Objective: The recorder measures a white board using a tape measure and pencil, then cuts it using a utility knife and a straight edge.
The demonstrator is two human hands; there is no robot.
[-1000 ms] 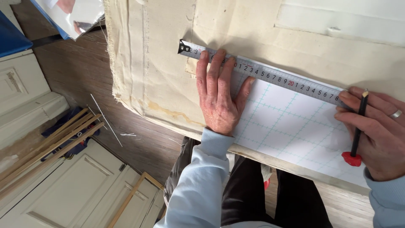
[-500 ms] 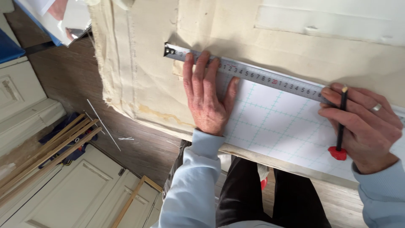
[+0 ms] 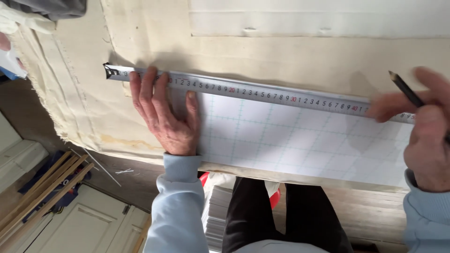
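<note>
Left hand [image 3: 164, 117]: flat, fingers spread, pressing tape measure [image 3: 262, 93] onto cloth [image 3: 89, 112].
Right hand [image 3: 424, 136]: pinching pencil [image 3: 407, 91].
Paper [image 3: 300, 138]: white, pale green grid.

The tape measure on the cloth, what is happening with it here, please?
A person is measuring on a worktable. The left hand lies flat, pressing a metal tape measure and a sheet of gridded paper onto beige cloth. The right hand holds a pencil with its tip raised just above the tape near the far end, and looks blurred.
</note>
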